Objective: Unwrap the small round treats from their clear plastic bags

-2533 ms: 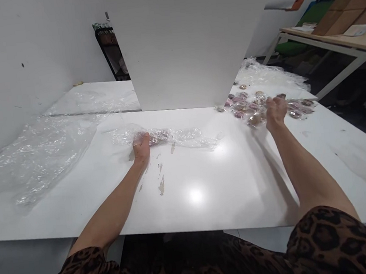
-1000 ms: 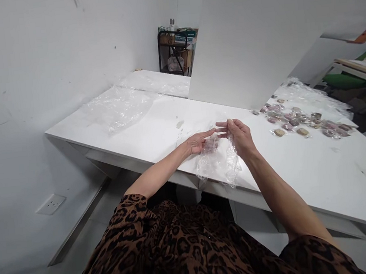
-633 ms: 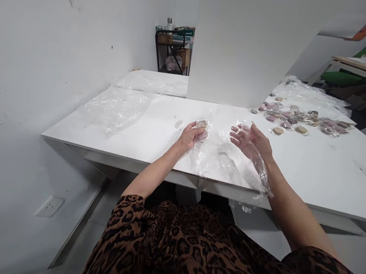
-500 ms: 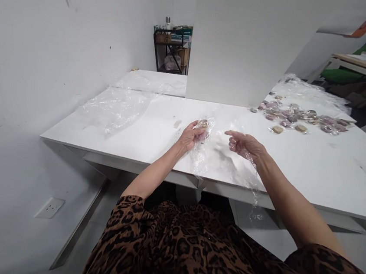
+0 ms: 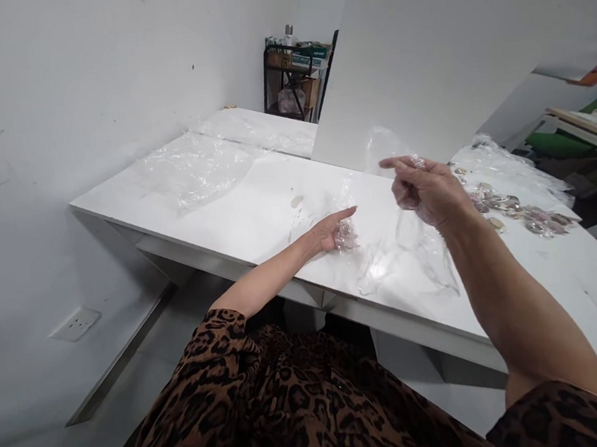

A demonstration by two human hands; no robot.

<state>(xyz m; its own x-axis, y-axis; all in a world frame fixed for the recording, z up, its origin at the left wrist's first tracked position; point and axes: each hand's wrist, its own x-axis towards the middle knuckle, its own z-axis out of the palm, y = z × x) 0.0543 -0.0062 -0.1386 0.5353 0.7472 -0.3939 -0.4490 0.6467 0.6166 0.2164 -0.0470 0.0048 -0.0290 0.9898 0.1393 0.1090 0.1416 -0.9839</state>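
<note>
A small film-covered bundle [image 5: 345, 236] is held above the near middle of the white table [image 5: 255, 221], clasped in the bent fingers of the left hand [image 5: 330, 233], its thumb stretched rightward. The bundle is partly enclosed, it seems; loose film [image 5: 438, 258] is left ungathered. Film is draped about the raised right hand [image 5: 425, 185], fingers curled, index pointed left; whether it is gripped cannot be told.

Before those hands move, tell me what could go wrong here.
The loose clear film at the right hand might cling or snag. Its lower end, near the front edge of the table, could slip over. The wrapped bundle in the left hand might slip, as one digit points outward.
</note>
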